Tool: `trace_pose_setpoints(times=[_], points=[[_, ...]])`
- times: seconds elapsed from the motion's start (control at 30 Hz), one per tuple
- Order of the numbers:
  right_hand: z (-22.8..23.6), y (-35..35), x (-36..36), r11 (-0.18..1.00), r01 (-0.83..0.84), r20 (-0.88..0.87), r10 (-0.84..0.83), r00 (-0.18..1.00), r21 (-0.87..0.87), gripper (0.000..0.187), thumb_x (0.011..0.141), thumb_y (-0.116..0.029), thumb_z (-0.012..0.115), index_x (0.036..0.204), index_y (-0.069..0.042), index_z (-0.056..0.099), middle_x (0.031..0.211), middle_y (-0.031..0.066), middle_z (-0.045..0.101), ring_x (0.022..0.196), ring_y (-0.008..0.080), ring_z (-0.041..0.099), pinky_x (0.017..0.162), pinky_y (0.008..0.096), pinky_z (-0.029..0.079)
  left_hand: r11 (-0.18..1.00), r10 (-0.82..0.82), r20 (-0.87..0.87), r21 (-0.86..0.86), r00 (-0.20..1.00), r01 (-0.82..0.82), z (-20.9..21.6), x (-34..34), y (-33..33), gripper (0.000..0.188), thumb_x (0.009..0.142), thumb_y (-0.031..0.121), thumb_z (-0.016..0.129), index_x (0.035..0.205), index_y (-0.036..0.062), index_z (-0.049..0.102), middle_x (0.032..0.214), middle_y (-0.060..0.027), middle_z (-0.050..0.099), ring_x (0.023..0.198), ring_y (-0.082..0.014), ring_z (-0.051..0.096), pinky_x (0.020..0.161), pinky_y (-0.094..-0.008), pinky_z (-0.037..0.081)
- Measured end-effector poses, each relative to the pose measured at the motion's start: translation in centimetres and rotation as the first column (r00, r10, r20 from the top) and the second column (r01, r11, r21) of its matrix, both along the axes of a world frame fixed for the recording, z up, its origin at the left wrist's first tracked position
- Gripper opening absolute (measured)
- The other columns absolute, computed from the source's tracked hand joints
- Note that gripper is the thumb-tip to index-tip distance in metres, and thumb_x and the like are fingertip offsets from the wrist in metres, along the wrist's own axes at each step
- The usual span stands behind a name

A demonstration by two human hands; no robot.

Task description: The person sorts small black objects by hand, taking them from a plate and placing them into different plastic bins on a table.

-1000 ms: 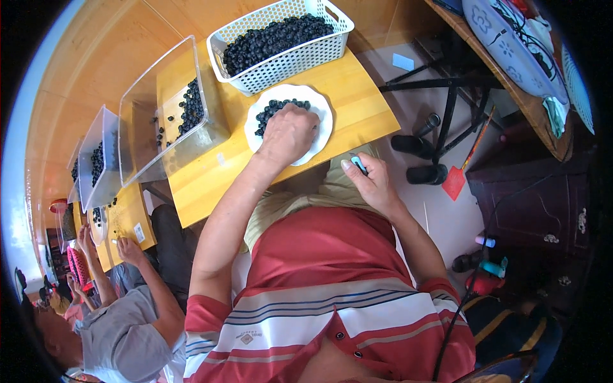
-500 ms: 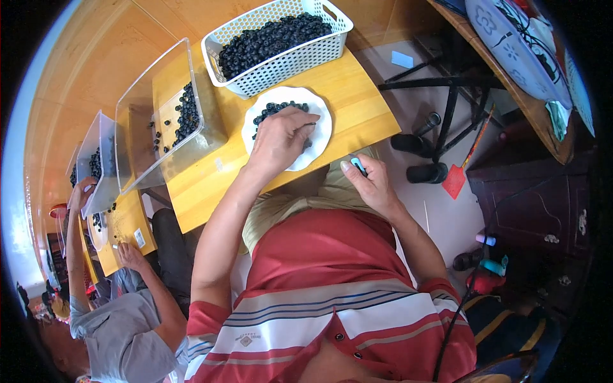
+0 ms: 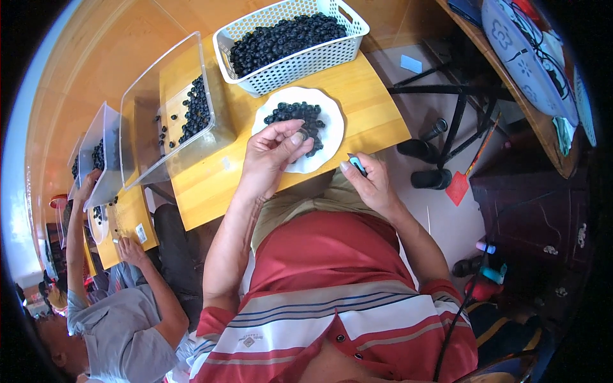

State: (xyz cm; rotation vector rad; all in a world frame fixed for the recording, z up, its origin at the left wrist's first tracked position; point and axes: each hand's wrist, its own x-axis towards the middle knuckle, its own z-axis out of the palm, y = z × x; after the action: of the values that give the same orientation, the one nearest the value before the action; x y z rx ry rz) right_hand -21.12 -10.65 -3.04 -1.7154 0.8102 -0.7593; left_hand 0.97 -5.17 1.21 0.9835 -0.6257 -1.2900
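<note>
At frame centre, the left hand (image 3: 271,159) pinched dark berries (image 3: 300,115) over the white plate (image 3: 332,124) on the table (image 3: 211,185). Right of it, the right hand (image 3: 370,185) had its fingers closed around a small blue tool (image 3: 357,165).

Red polo shirt (image 3: 332,281), white and navy chest stripes, short sleeves, bare forearms.

Wooden table (image 3: 377,108), tiled floor (image 3: 440,210), dark cabinet (image 3: 536,210), daylight.

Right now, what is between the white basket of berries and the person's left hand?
The white plate of dark berries lies between the basket and the left hand, seen in the head view.
</note>
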Motion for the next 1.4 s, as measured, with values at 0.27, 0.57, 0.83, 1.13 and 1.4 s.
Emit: trace_pose_setpoints(times=[0.27, 0.57, 0.83, 1.13, 1.4], points=[[2.6, 0.1, 1.3, 0.998, -0.056, -0.068, 0.055, 0.996, -0.015, 0.029, 0.097, -0.025, 0.061, 0.085, 0.001, 0.058, 0.063, 0.008, 0.053, 0.06, 0.0107, 0.047, 0.055, 0.0318, 0.041, 0.998, -0.003, -0.22, -0.056, 0.976, -0.009, -0.8, 0.3, 1.2, 0.016, 0.093, -0.001, 0.06, 0.109, -0.0012, 0.065, 0.104, -0.0139, 0.069, 0.099, -0.0269, 0.07, 0.09, -0.0379, 0.06], [3.5, 0.3, 2.9, 0.981, -0.073, 0.034, 0.08, 0.996, -0.18, 0.033, 0.102, -0.024, 0.051, 0.114, 0.004, 0.062, 0.094, 0.0174, 0.064, 0.083, 0.0272, 0.064, 0.074, 0.0351, 0.049, 0.999, 0.053, -0.318, 0.008, 0.947, -0.053, -0.8, -0.4, 2.7, 0.015, 0.093, -0.001, 0.061, 0.107, 0.0006, 0.065, 0.103, -0.0118, 0.069, 0.101, -0.0256, 0.069, 0.091, -0.0364, 0.06], [3.5, 0.4, 3.7, 0.924, -0.12, -0.013, 0.124, 0.992, -0.364, 0.029, 0.098, -0.019, 0.057, 0.115, 0.004, 0.063, 0.093, 0.0141, 0.062, 0.084, 0.0247, 0.063, 0.074, 0.0323, 0.049, 0.998, 0.039, -0.42, -0.032, 0.907, -0.058, -1.6, -0.6, 3.5, 0.016, 0.093, 0.001, 0.062, 0.109, 0.001, 0.065, 0.104, -0.0112, 0.07, 0.104, -0.0247, 0.068, 0.094, -0.0378, 0.058], [3.5, 0.8, 4.5, 0.931, -0.054, 0.111, 0.101, 0.989, -0.361, 0.025, 0.094, -0.021, 0.065, 0.104, 0.002, 0.062, 0.088, 0.0163, 0.063, 0.079, 0.0317, 0.064, 0.068, 0.0378, 0.05, 0.997, 0.058, -0.474, -0.01, 0.879, -0.071, -2.1, -0.9, 4.3, 0.016, 0.092, 0.002, 0.064, 0.108, 0.0023, 0.067, 0.104, -0.0099, 0.07, 0.095, -0.0205, 0.07, 0.088, -0.0359, 0.06], [3.4, 0.9, 4.4, 0.912, -0.135, 0.052, 0.167, 0.985, -0.386, 0.023, 0.093, -0.017, 0.067, 0.105, 0.002, 0.063, 0.091, 0.0149, 0.065, 0.081, 0.0273, 0.065, 0.071, 0.0334, 0.051, 0.998, 0.016, -0.48, -0.05, 0.877, -0.046, -2.1, -1.2, 4.7, 0.014, 0.093, 0.003, 0.063, 0.106, 0.0025, 0.067, 0.103, -0.0105, 0.07, 0.095, -0.0197, 0.07, 0.088, -0.0349, 0.06]])
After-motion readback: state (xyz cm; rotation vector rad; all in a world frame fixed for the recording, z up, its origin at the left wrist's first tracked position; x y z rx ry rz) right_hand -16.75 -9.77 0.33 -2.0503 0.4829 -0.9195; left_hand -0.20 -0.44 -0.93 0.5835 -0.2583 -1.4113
